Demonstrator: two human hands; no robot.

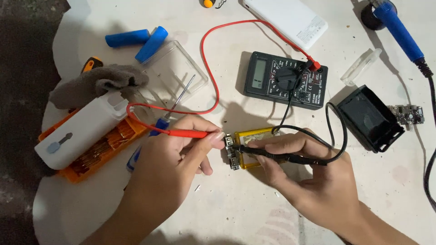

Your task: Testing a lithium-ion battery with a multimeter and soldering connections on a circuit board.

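Note:
My left hand (175, 156) pinches a red multimeter probe (181, 133), its tip at a small circuit board (231, 152) fixed to a flat yellow battery pack (254, 136). My right hand (302, 168) holds the black probe (281, 155), its tip touching the same board from the right. Red and black leads run up to a black digital multimeter (285, 79) lying behind the battery.
An orange bit tray (100, 149) with a white case (79, 131), a grey cloth (97, 81), a clear plastic lid (170, 77) and two blue cylindrical cells (136, 40) lie left. A white power bank (286, 18), blue soldering iron (399, 27) and black open casing (370, 118) lie right.

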